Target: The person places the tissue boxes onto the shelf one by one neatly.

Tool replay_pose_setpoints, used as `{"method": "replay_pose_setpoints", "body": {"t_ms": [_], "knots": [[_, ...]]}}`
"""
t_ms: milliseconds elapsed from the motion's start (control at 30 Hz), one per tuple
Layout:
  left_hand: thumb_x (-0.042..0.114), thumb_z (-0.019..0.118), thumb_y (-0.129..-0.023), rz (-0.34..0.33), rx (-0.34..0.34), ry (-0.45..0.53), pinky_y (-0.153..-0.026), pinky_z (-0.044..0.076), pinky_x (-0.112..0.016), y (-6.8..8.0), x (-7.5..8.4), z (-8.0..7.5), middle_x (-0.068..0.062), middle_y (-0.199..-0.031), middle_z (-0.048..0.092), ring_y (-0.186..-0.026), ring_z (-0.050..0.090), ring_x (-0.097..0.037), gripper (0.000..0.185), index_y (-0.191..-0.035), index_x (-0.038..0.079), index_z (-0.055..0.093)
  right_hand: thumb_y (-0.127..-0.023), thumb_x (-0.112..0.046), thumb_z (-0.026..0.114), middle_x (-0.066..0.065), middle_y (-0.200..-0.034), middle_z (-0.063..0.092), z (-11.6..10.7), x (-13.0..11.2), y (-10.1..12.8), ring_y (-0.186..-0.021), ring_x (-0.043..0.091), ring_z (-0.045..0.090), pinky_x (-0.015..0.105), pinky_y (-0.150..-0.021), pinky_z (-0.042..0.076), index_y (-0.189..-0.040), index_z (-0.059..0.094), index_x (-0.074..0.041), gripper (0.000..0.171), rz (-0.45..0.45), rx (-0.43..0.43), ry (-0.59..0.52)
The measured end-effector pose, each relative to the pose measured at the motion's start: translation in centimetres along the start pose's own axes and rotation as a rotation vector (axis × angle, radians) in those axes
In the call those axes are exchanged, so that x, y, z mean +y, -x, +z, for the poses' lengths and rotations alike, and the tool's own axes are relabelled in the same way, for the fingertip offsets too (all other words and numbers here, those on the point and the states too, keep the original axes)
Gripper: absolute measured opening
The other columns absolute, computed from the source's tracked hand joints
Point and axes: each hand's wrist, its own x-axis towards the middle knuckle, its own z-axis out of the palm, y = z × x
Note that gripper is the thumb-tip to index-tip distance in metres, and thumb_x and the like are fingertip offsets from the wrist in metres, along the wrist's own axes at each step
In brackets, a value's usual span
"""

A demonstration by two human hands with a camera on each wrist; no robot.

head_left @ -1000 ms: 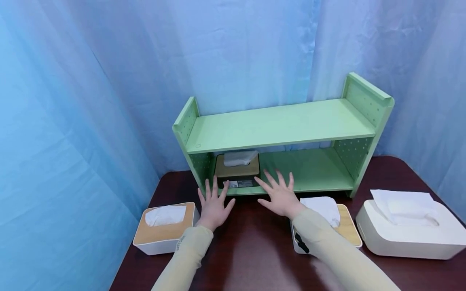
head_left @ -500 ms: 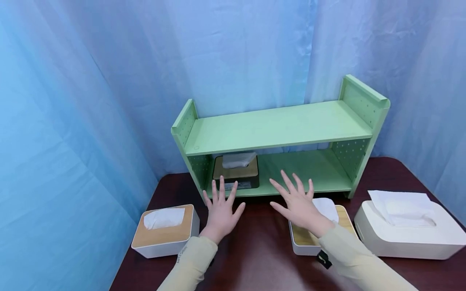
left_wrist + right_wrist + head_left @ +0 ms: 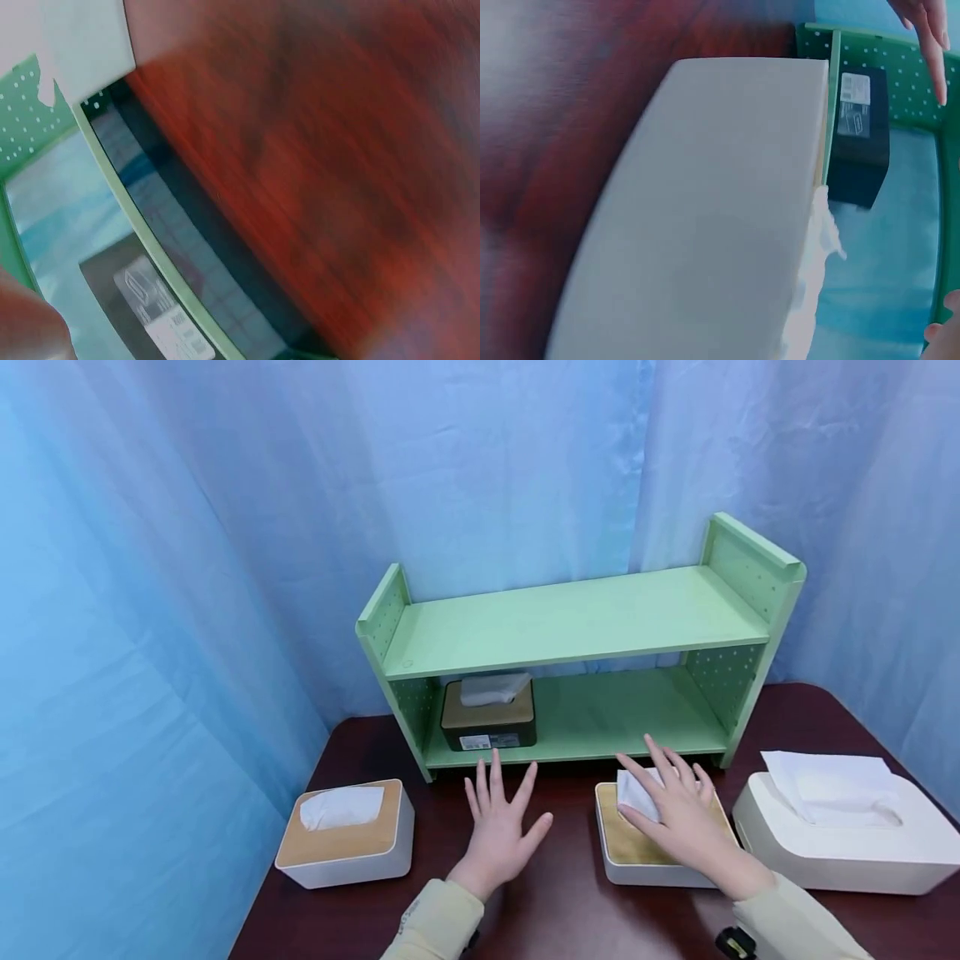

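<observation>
My right hand [image 3: 686, 818] hangs with spread fingers over a white tissue box with a wooden lid [image 3: 637, 847], overlapping its tissue in the head view. My left hand [image 3: 498, 835] is spread over the table in front of the shelf, holding nothing. A dark tissue box with a wooden top [image 3: 487, 718] sits on the lower level at the left end of the green shelf [image 3: 585, 622]. In the right wrist view, the white side of a tissue box [image 3: 705, 202] fills the middle. The left wrist view shows the dark box's label [image 3: 161, 311].
Another white tissue box with a wooden lid [image 3: 345, 835] stands at the table's left. A larger all-white tissue box [image 3: 847, 835] is at the right, close beside the wooden-lidded one. Blue curtains [image 3: 510, 468] hang behind and left of the dark red table [image 3: 555, 910].
Both hands have drawn back from the shelf and moved right. The right hand has come over the wooden-lidded box at the right. The dark box has stayed on the lower shelf.
</observation>
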Motion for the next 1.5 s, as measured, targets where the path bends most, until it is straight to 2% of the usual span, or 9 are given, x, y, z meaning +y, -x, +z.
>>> {"method": "replay_pose_setpoints", "body": {"t_ms": [233, 500, 633, 733, 900, 1067, 1233, 1400, 1500], "knots": [[0.048, 0.050, -0.093, 0.021, -0.042, 0.037, -0.108, 0.003, -0.066, 0.4, 2.1, 1.2, -0.021, -0.156, -0.007, -0.142, -0.007, -0.042, 0.067, -0.151, 0.030, 0.023, -0.087, -0.028, 0.066, 0.019, -0.153, 0.024, -1.8, 1.8, 2.2, -0.129, 0.047, 0.024, 0.067, -0.092, 0.014, -0.144, 0.040, -0.024, 0.063, 0.035, 0.084, -0.044], [0.050, 0.048, -0.094, 0.022, -0.133, 0.093, -0.108, 0.017, -0.064, -0.1, 3.9, 3.7, -0.024, -0.156, -0.009, -0.142, 0.000, -0.045, 0.069, -0.152, 0.026, 0.020, -0.084, -0.023, 0.069, 0.027, -0.143, 0.033, -2.2, 3.9, 3.5, -0.121, 0.051, 0.029, 0.064, -0.085, 0.020, -0.141, 0.044, -0.018, 0.063, 0.094, 0.160, -0.079], [0.053, 0.048, -0.094, -0.032, -0.237, 0.128, -0.107, 0.027, -0.060, -0.6, 4.6, 4.9, -0.023, -0.156, -0.010, -0.142, 0.004, -0.046, 0.072, -0.153, 0.028, 0.015, -0.081, -0.025, 0.072, 0.032, -0.144, 0.029, -1.9, 4.7, 4.4, -0.125, 0.056, 0.025, 0.070, -0.088, 0.020, -0.145, 0.039, -0.018, 0.072, 0.145, 0.104, -0.114], [0.056, 0.047, -0.093, -0.072, -0.312, 0.127, -0.104, 0.035, -0.055, -0.7, 5.1, 5.7, -0.024, -0.156, -0.008, -0.140, 0.009, -0.049, 0.073, -0.153, 0.030, 0.013, -0.077, -0.029, 0.076, 0.034, -0.147, 0.021, -1.4, 5.1, 5.3, -0.128, 0.060, 0.019, 0.076, -0.092, 0.016, -0.148, 0.032, -0.018, 0.084, 0.177, 0.047, -0.140], [0.056, 0.051, -0.091, -0.087, -0.374, 0.133, -0.103, 0.039, -0.049, -0.8, 6.0, 6.5, -0.023, -0.157, -0.006, -0.140, 0.013, -0.049, 0.076, -0.153, 0.032, 0.014, -0.066, -0.033, 0.084, 0.036, -0.149, 0.009, -0.6, 5.5, 6.4, -0.123, 0.066, 0.018, 0.077, -0.087, 0.019, -0.149, 0.027, -0.019, 0.102, 0.220, -0.004, -0.142], [0.057, 0.052, -0.090, -0.100, -0.449, 0.189, -0.102, 0.041, -0.044, -1.0, 6.5, 7.2, -0.019, -0.157, -0.012, -0.143, 0.009, -0.042, 0.077, -0.151, 0.038, 0.009, -0.063, -0.032, 0.087, 0.040, -0.147, 0.002, -0.1, 5.7, 6.9, -0.124, 0.069, 0.017, 0.079, -0.081, 0.025, -0.151, 0.020, -0.018, 0.111, 0.289, -0.091, -0.183], [0.054, 0.053, -0.091, -0.063, -0.451, 0.211, -0.105, 0.038, -0.041, -1.3, 6.2, 7.8, -0.016, -0.159, -0.007, -0.143, 0.015, -0.038, 0.071, -0.150, 0.037, 0.019, -0.062, -0.026, 0.087, 0.045, -0.144, 0.008, 0.5, 6.4, 7.2, -0.128, 0.065, 0.016, 0.077, -0.081, 0.030, -0.149, 0.024, -0.011, 0.109, 0.299, -0.107, -0.243], [0.050, 0.060, -0.088, -0.029, -0.408, 0.234, -0.105, 0.038, -0.029, -1.4, 5.9, 8.1, -0.021, -0.158, 0.000, -0.139, 0.031, -0.030, 0.070, -0.147, 0.027, 0.032, -0.061, -0.026, 0.088, 0.047, -0.139, 0.023, 1.0, 7.0, 7.2, -0.123, 0.063, 0.028, 0.070, -0.085, 0.033, -0.143, 0.035, -0.006, 0.100, 0.279, -0.104, -0.252], [0.050, 0.064, -0.086, -0.024, -0.391, 0.226, -0.101, 0.040, -0.023, -1.6, 5.9, 8.1, -0.024, -0.157, 0.003, -0.134, 0.039, -0.027, 0.073, -0.147, 0.022, 0.035, -0.061, -0.030, 0.088, 0.046, -0.138, 0.027, 1.1, 7.2, 7.3, -0.122, 0.062, 0.032, 0.067, -0.087, 0.034, -0.141, 0.039, -0.004, 0.097, 0.313, -0.128, -0.245]]}}
